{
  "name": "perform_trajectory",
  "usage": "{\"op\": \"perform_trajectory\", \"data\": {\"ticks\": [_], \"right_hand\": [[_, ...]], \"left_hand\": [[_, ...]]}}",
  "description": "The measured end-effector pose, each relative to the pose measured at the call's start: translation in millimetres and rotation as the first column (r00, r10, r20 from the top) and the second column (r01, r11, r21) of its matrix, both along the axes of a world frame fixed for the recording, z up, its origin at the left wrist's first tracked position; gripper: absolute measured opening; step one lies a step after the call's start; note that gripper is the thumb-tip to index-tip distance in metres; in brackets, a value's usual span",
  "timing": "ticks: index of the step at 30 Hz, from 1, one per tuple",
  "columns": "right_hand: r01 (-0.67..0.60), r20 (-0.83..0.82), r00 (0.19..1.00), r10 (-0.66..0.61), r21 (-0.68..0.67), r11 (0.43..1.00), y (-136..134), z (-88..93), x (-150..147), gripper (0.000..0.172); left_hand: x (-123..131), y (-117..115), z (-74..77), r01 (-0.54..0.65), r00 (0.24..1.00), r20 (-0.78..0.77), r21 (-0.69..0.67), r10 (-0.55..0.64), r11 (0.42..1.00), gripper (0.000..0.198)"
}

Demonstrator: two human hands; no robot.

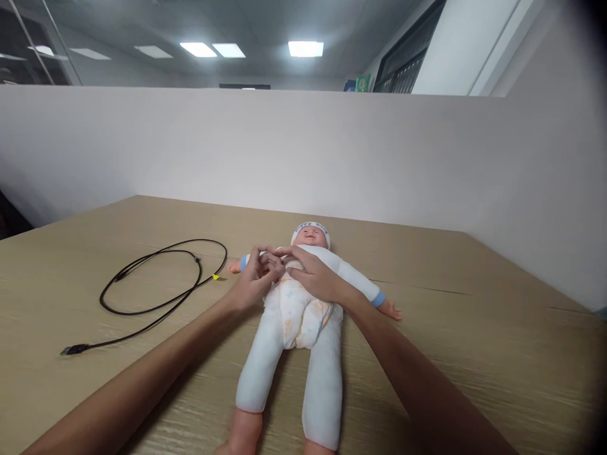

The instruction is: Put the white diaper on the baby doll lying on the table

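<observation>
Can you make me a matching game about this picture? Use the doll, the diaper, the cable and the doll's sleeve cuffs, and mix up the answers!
Things:
1. doll
2. diaper
3. cable
4. sleeve cuffs

Clues:
A. black, in loops on the table
B. lying on its back, arms out to the sides
C. blue
D. white with faint coloured prints, at the hips

Right pairs: 1-B, 2-D, 3-A, 4-C

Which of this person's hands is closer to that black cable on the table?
Left. The left hand, over the cable-side edge of the doll, is closer to the black cable without touching it; the right hand is farther, over the doll's belly.
</observation>
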State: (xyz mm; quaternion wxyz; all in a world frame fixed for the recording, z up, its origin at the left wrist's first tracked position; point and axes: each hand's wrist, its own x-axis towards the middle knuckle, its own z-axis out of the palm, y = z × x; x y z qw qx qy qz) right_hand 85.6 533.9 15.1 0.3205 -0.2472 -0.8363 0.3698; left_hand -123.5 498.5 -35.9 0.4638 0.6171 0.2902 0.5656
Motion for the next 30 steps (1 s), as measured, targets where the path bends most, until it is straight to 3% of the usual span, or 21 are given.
{"op": "perform_trajectory", "data": {"ticks": [4,8,15,20,26,30], "right_hand": [[-0.048,0.047,0.998,0.044,0.093,0.994,3.4,-1.2,3.7,0.058],[-0.053,0.082,0.996,0.042,0.136,0.989,3.7,0.7,7.3,0.065],[-0.052,0.096,0.995,0.041,0.124,0.991,0.6,2.1,5.9,0.064],[-0.072,0.105,0.993,0.058,0.142,0.987,0.5,2.7,7.0,0.063],[-0.067,0.071,0.996,0.056,0.158,0.985,3.5,-1.1,5.7,0.063],[0.003,0.025,1.0,-0.011,0.316,0.949,-17.2,12.8,4.9,0.061]], "left_hand": [[-9.7,3.8,-19.9,-0.168,0.972,-0.165,0.027,0.17,0.985,0.042],[-6.7,6.6,-28.0,-0.121,0.971,-0.213,-0.072,0.103,0.99,0.046],[-8.3,9.8,-15.7,0.063,0.981,-0.163,-0.249,-0.106,0.967,0.052],[-13.9,11.4,-15.9,0.114,0.985,-0.094,-0.273,-0.145,0.955,0.05],[-4.7,15.4,-21.1,0.039,0.98,-0.178,-0.239,-0.083,0.97,0.058],[0.9,1.5,-7.0,-0.118,0.969,-0.236,-0.167,0.076,0.979,0.055]]}}
